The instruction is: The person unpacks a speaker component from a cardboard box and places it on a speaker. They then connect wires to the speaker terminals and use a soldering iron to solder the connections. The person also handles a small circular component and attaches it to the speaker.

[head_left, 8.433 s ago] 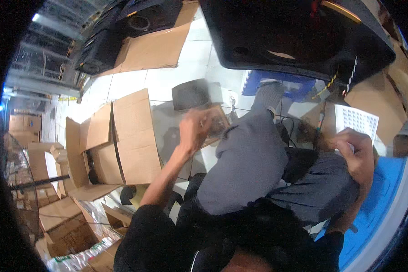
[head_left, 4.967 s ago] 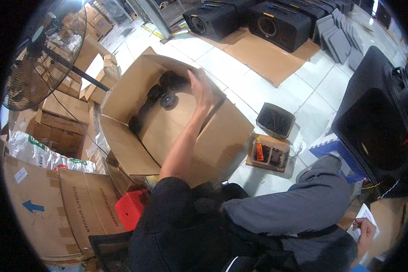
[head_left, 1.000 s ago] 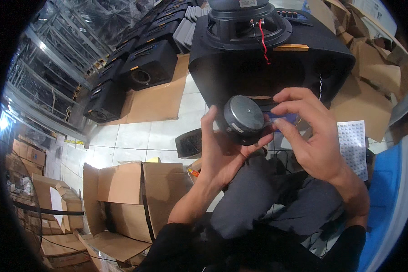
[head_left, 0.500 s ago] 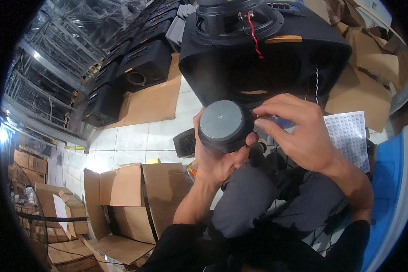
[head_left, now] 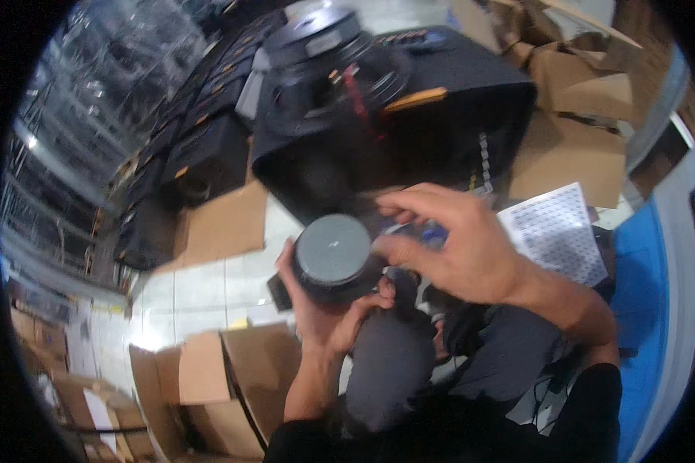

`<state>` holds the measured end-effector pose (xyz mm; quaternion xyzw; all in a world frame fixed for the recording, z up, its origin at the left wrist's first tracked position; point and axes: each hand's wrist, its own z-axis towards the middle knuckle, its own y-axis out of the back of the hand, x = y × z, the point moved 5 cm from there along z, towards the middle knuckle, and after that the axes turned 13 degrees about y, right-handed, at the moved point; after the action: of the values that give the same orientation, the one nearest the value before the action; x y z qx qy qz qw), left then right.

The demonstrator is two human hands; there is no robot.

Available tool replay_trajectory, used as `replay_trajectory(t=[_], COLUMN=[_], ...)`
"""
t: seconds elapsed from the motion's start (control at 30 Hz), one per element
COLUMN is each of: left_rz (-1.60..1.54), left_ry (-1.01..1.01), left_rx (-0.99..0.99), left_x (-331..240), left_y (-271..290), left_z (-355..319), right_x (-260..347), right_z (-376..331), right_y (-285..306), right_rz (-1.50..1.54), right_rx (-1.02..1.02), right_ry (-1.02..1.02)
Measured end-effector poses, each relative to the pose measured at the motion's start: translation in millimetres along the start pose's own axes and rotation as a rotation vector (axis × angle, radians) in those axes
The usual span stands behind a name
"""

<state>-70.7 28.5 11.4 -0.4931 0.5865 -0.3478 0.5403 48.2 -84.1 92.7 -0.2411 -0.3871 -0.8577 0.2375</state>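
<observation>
My left hand (head_left: 323, 320) cups a small round speaker driver (head_left: 334, 251) from below, its flat grey disc back facing up and its dark rim against my palm and fingers. Right beside it is my right hand (head_left: 459, 247), thumb and fingers apart with a gap between them. The thumb tip is close to the driver's right edge; whether it touches is blurred. Behind my hands stands a large black speaker cabinet (head_left: 471, 96), with a big woofer (head_left: 328, 85) lying on it magnet up, a red wire at its terminals.
Twisted wires (head_left: 485, 162) hang at the cabinet's front. A sheet of small labels (head_left: 556, 231) lies to the right, beside a blue surface (head_left: 642, 297). An opened cardboard box (head_left: 262, 366) stands at left front. More black cabinets (head_left: 212, 158) line the far left.
My view has swung, so the cabinet and woofer now appear further left. My right thumb and fingers have spread wider beside the driver. My left hand still holds it.
</observation>
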Motion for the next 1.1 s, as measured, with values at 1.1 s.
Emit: replay_trajectory(t=[1.1], left_rz=[1.114], left_ry=[-0.011], left_rx=[0.015], left_x=[55], left_y=[-56], left_z=[178], right_x=[-112], right_z=[143], right_y=[202], right_rz=[-0.389], right_rx=[0.942], right_ry=[-0.218])
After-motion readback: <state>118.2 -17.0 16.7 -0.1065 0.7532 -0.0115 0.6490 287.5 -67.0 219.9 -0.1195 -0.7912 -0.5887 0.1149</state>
